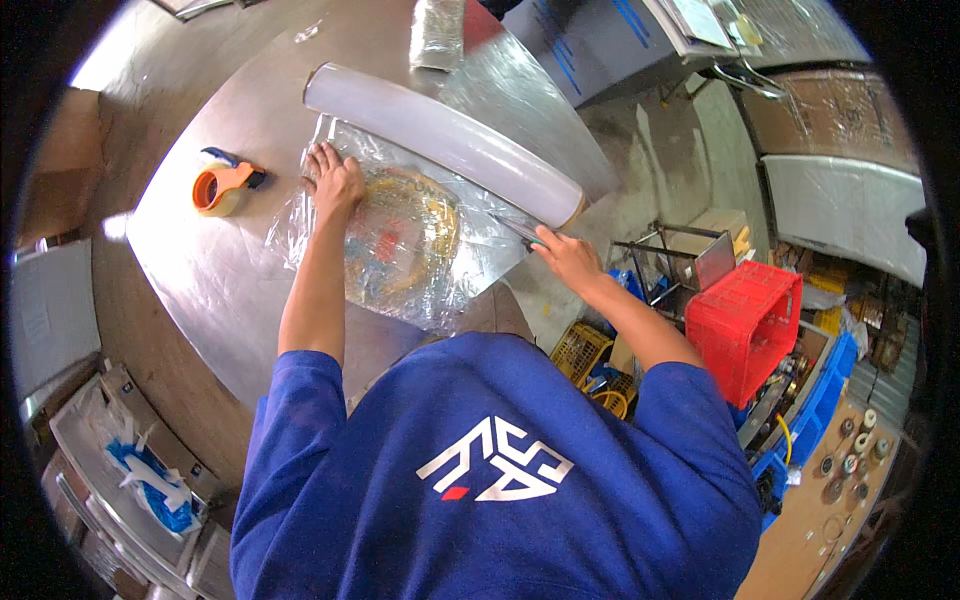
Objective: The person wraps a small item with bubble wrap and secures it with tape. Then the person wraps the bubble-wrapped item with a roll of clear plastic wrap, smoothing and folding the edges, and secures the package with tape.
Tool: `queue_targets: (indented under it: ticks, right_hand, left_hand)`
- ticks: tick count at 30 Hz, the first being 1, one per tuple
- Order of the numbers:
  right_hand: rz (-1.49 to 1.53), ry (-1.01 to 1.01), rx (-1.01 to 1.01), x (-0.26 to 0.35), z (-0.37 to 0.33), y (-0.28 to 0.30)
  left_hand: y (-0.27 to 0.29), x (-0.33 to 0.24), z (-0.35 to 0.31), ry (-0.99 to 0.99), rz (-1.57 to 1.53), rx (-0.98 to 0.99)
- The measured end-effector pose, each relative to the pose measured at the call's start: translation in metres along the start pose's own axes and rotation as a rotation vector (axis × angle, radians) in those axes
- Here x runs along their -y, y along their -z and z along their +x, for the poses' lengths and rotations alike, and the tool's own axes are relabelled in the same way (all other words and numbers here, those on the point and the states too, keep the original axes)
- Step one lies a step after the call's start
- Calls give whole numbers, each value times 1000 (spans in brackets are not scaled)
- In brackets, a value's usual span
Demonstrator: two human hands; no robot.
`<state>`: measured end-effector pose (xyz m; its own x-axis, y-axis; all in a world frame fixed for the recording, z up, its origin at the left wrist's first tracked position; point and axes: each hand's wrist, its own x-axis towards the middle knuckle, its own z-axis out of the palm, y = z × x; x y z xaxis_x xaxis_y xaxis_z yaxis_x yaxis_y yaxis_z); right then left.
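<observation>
Clear film [474, 228] with roll [440, 142], near side of counter [195, 285]

Film: one sheet, near edge, lying over a round, yellow-patterned item [388, 243]. Probably light, limp, slippery, easily torn; best held by its outer margins.
Roll: behind film, its right end by the right edge. Likely heavier, stiffer; take both ends.
Left hand [336, 184]: grip spread on film.
Right hand [571, 261]: grip wrapped round scissors [520, 228].

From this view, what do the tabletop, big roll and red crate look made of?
Tabletop: probably bare metal, satin; silvery, blurred glare. Big roll: likely plastic film, glossy; milky sheen, clear wrinkled sheet alongside. Red crate: likely moulded plastic, semi-gloss; even colour.
</observation>
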<state>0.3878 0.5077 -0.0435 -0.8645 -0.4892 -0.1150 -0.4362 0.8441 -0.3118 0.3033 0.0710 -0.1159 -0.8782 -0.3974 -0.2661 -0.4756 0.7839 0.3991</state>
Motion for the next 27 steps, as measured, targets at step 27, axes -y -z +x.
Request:
queue_targets:
  ticks: [27]
  right_hand:
    - [107, 67, -391, 26, 127, 35]
  left_hand:
    - [-2, 16, -185, 838, -527, -392]
